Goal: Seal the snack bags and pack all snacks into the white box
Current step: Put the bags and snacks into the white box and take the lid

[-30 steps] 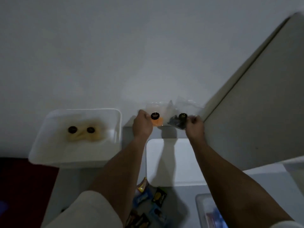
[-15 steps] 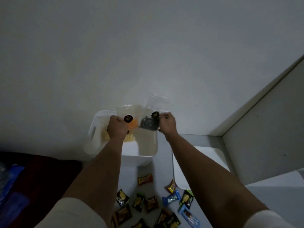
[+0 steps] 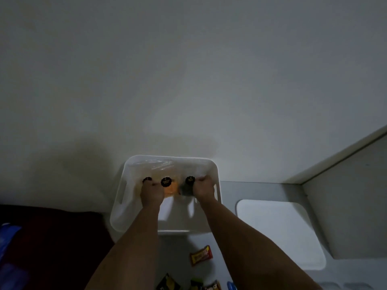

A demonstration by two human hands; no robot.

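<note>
Against the wall (image 3: 188, 70), on the grey table (image 3: 261, 190), sits the white box (image 3: 123, 197), and both your forearms reach into it from the bottom of the view. To its right the white lid (image 3: 280, 235) lies flat on the table, well apart from your hands. A dark red surface (image 3: 52, 237) fills the lower left, with something blue (image 3: 8, 237) at its edge.

Inside the box, clear bags are bunched toward the far wall, their plastic catching a little light. Your left hand (image 3: 151, 194) has its fingers curled around the orange bag (image 3: 170, 190), gripping it near the top, where a round black sticker (image 3: 166, 182) shows; a second black sticker (image 3: 147, 180) sits just left of your knuckles, on a bag already in the box. Your right hand (image 3: 205, 188) is likewise closed around the dark bag (image 3: 185, 190), pinching it by its upper edge just beside its own black sticker (image 3: 190, 179). The two bags hang side by side between your hands, within the box walls; whether they touch the floor of the box cannot be told in this dim light.

On the table nearer you lie small wrapped snacks: a red-and-yellow one (image 3: 201, 255) between your forearms, and several dark ones (image 3: 168, 283) at the bottom edge, partly cut off.
</note>
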